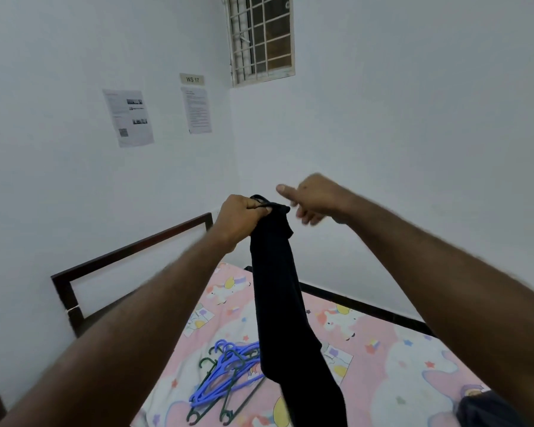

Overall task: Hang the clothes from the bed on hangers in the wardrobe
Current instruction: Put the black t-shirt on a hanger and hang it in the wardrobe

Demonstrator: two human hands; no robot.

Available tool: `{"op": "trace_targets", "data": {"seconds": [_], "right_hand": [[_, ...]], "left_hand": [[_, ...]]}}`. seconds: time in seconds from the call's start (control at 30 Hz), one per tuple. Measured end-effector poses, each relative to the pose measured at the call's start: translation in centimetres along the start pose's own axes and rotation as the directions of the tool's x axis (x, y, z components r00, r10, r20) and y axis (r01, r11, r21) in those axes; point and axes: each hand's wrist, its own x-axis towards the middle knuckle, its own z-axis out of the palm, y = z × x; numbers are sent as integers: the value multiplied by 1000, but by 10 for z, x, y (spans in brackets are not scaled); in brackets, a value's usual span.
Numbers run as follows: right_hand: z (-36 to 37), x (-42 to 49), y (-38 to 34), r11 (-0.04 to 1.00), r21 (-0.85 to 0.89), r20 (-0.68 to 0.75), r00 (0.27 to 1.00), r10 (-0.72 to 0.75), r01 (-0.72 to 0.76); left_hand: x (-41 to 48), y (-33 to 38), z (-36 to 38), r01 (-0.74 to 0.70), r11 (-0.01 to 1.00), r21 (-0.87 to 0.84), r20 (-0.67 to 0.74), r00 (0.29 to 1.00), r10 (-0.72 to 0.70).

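At the left edge of the frame a dark brown wooden bed headboard (130, 251) stands against the white wall. Above it, in the upper left, two printed paper sheets (128, 118) are stuck to the wall, with a small label reading "WS 17" (192, 79) over the right-hand one. A window with a white metal grille (261, 38) sits at the top centre.

At the lower centre, a loose pile of blue and dark green plastic hangers (225, 377) lies on the pink unicorn-print bed sheet (383, 365).

The left hand (241, 215), at mid-frame, has its fingers curled tightly round the top of a long black garment (281, 303). The garment hangs straight down from that fist, above the bed, its lower part crossing in front of the right side of the hanger pile.

Just right of the garment's top is the right hand (313, 198), blurred, with its thumb stuck out to the left and fingers loosely bent, gripping nothing. Whether its fingertips touch the cloth cannot be told.

In the lower right corner a dark crumpled piece of clothing (487, 408) lies on the sheet.
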Motion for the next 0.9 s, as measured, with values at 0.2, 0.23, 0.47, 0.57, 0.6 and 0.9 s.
{"op": "trace_targets", "data": {"seconds": [0.2,0.23,0.47,0.57,0.6,0.9], "right_hand": [[22,-3,26,942,324,188,982,23,-84],[22,-1,30,927,371,124,992,0,-47],[-10,10,30,935,320,-205,975,-89,152],[-23,10,29,980,144,-230,968,-103,139],[-24,11,27,985,112,-229,968,-107,135],[-43,17,20,972,-32,-248,941,-232,231]], "left_hand": [[-10,14,10,24,989,-142,270,963,15],[-10,13,9,50,975,-217,270,963,10],[-1,-22,-19,-102,970,219,-144,980,136],[0,-36,-24,-87,986,141,-73,993,98],[1,-39,-24,-48,990,136,-27,998,52],[-5,-42,-22,20,991,133,85,996,-32]]}}
